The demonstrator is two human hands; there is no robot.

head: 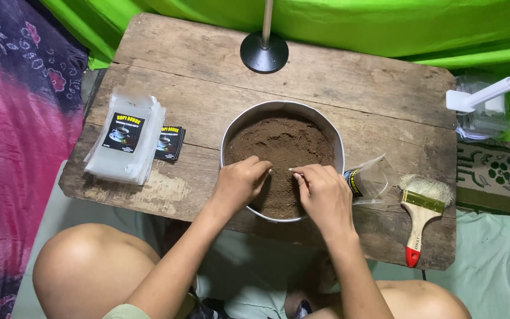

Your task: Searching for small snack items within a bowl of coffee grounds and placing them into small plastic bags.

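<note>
The round metal bowl (pixel 283 110) of fine brown powder (pixel 278 150) sits at the centre of the weathered wooden board table (pixel 349 82), nearly full, with finger furrows in its surface. Both hands work at the near edge of the bowl. The left hand (pixel 238 183) has its fingers curled and pinched together, tips pointing right toward the other hand; the right hand (pixel 324 195) mirrors it, fingertips pinched and almost meeting those of the left just above the powder. Whether either hand has anything between its fingers cannot be determined from this view. A single clear plastic pouch with a dark label (pixel 366 180) lies just right of the bowl, beside the right wrist, and appears unfilled. A thick stack of similar clear labelled pouches (pixel 126 139) rests at the left of the table, with a small pile of black printed labels (pixel 171 143) touching its right side. No filled pouch is visible; judged from this, packing is at an early stage. A wooden-handled paintbrush with a red tip (pixel 418 214) lies at far right. A black round lamp base (pixel 264 52) stands at the far edge.
</note>
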